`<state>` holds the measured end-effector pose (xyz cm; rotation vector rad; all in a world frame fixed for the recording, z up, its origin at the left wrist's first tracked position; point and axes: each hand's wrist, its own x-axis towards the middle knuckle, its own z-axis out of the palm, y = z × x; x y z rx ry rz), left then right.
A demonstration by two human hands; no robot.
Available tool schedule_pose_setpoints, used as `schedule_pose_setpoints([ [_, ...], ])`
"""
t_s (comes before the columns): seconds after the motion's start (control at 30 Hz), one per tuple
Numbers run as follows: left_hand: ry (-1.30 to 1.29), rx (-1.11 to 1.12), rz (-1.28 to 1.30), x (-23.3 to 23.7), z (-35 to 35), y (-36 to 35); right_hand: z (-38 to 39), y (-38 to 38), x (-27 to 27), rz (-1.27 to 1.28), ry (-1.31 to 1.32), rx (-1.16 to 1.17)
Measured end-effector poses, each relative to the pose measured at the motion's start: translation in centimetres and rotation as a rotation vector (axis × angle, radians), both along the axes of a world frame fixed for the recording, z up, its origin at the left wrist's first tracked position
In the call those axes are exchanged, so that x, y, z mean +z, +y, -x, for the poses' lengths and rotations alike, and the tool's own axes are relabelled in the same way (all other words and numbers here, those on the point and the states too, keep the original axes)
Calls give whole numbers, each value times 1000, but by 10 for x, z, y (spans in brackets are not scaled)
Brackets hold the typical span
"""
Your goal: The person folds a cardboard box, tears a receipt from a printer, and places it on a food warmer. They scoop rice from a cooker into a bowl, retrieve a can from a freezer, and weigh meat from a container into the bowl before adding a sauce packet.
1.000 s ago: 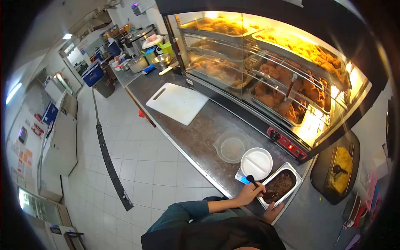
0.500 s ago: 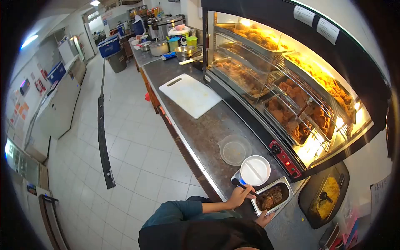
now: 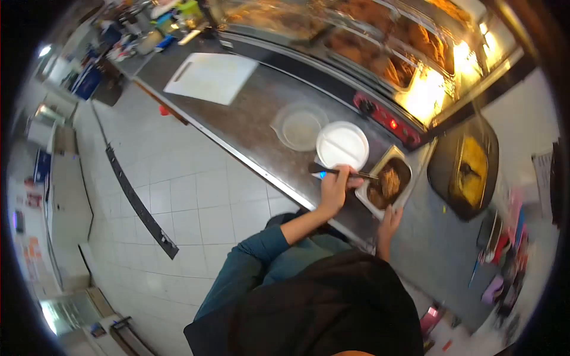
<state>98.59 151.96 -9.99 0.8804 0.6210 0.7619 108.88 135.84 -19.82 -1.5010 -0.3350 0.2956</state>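
My left hand (image 3: 334,193) grips a black-handled serving utensil (image 3: 323,169), its metal end reaching over a rectangular metal pan (image 3: 363,196). Whether that end is a spoon or something else, I cannot make out. Dark brown sauce and a clump of shredded-looking meat (image 3: 390,183) fill part of the pan. On the pan's near side, my right hand (image 3: 389,221) holds its wall with the fingers at the rim. Just beyond my left hand, a round white dish (image 3: 342,145) with a ridge across it sits on what looks like a small scale. A clear plastic bowl (image 3: 301,127) stands beside it.
A lit glass food warmer (image 3: 380,50) with trays of fried food lines the back of the metal counter. Farther left lies a white cutting board (image 3: 211,77). To the right are a black tray with yellow food (image 3: 472,169) and assorted small items (image 3: 504,261).
My view has turned and shifted, so the counter sits higher and more to the left. The utensil has gone from pointing down into the meat to lying nearly level above the pan.
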Motion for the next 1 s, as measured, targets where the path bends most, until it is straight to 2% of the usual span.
schedule_pose_setpoints([
  [0.03, -65, 11, 18, -5, -2, -3, 12, 9, 33, -45, 110, 50],
  [0.07, -128, 32, 31, -11, -1, -6, 17, 13, 41, -37, 100, 33],
  [0.17, -157, 14, 91, -26, 9, -18, 16, 10, 29, -82, 102, 50],
  [0.3, -132, 20, 156, -16, 25, -31, 29, 7, 59, -103, 219, 70],
  [0.47, -88, -15, 241, -28, 51, -33, 53, -8, 57, -65, 321, 38],
  [0.83, -105, 6, 271, -20, 36, 0, 51, 12, 63, -150, 444, -35],
  [1.0, -98, -15, 218, -17, 30, 17, 44, 16, 43, -174, 353, 2],
])
